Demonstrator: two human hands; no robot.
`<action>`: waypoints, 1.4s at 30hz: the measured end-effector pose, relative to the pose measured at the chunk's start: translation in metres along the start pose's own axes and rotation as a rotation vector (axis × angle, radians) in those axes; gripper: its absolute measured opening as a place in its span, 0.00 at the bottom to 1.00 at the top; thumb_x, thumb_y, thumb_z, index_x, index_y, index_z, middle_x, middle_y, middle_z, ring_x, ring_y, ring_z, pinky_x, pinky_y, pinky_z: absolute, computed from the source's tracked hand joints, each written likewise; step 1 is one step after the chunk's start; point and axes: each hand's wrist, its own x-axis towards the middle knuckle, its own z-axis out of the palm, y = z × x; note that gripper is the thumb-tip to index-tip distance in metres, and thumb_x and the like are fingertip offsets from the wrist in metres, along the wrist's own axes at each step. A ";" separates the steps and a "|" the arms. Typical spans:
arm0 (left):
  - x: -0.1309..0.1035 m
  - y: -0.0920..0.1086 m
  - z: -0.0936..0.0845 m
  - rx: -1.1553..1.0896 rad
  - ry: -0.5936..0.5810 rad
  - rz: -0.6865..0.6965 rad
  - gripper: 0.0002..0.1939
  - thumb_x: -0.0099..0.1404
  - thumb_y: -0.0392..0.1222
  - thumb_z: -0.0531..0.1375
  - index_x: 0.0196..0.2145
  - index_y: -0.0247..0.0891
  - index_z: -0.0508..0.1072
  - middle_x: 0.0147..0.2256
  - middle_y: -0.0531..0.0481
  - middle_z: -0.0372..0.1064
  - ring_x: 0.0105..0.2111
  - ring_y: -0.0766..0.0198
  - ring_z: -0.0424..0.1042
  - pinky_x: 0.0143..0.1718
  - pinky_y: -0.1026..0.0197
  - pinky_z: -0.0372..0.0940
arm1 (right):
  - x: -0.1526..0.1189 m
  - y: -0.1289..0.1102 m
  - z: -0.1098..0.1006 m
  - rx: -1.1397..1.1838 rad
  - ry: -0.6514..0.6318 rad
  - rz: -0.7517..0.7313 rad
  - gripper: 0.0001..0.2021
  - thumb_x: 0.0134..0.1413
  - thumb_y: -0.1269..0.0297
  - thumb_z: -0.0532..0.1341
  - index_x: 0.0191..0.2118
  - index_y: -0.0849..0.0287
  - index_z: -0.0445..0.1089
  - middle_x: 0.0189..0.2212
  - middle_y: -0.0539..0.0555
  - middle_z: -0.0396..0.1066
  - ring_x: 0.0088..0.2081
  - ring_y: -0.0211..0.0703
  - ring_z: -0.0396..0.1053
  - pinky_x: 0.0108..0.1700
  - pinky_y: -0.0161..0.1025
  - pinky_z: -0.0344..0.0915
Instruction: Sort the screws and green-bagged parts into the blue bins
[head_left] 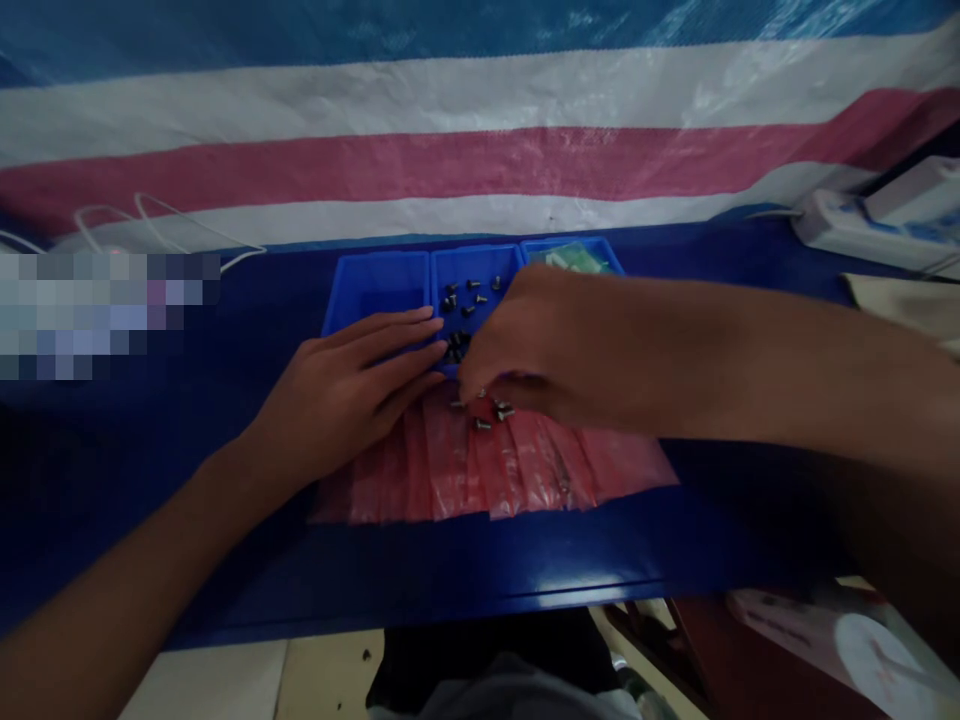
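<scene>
Dark screws (469,311) lie in the middle blue bin (475,258), heaped toward its near end. My left hand (352,385) rests with outstretched fingers at the near edge of the left blue bin (382,275), its fingertips by the middle one. Bent over the near right side of the middle bin is my right hand (517,340); its fingers curl downward, and what they hold is hidden. Just below it, a few loose screws (484,425) lie on a row of overlapping red plastic bags (450,470). Green-and-white packets (574,257) fill the right blue bin (611,250).
A blue table (585,540) bears the bins and bags. At the back right stands a white power strip (847,230), with a beige item (900,305) nearer. White cables (172,235) run at the back left. A striped sheet (480,160) hangs behind.
</scene>
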 end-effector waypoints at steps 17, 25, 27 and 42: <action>0.001 -0.001 0.004 -0.040 0.009 -0.013 0.09 0.77 0.40 0.62 0.52 0.42 0.80 0.53 0.46 0.81 0.55 0.55 0.81 0.60 0.51 0.79 | 0.038 0.035 0.025 -0.173 0.041 0.220 0.20 0.63 0.79 0.53 0.52 0.62 0.76 0.50 0.64 0.80 0.47 0.52 0.77 0.44 0.43 0.65; 0.004 0.004 0.002 -0.050 0.008 -0.046 0.07 0.77 0.41 0.63 0.49 0.43 0.80 0.52 0.46 0.82 0.55 0.55 0.81 0.58 0.53 0.80 | 0.043 0.028 0.026 -0.144 0.020 0.303 0.15 0.65 0.72 0.55 0.48 0.63 0.78 0.43 0.65 0.82 0.39 0.53 0.77 0.36 0.45 0.60; 0.005 0.004 0.002 -0.054 0.000 -0.062 0.07 0.78 0.42 0.62 0.49 0.45 0.80 0.52 0.47 0.81 0.55 0.56 0.81 0.58 0.54 0.80 | 0.044 0.026 0.026 -0.140 0.013 0.302 0.14 0.65 0.71 0.55 0.46 0.63 0.79 0.42 0.65 0.82 0.37 0.53 0.77 0.35 0.45 0.59; 0.004 0.005 0.002 -0.047 0.004 -0.087 0.07 0.78 0.42 0.62 0.49 0.48 0.81 0.52 0.51 0.82 0.55 0.58 0.81 0.58 0.56 0.80 | 0.046 0.030 0.031 -0.178 0.262 0.363 0.17 0.68 0.72 0.52 0.50 0.63 0.78 0.55 0.65 0.77 0.53 0.54 0.75 0.52 0.43 0.67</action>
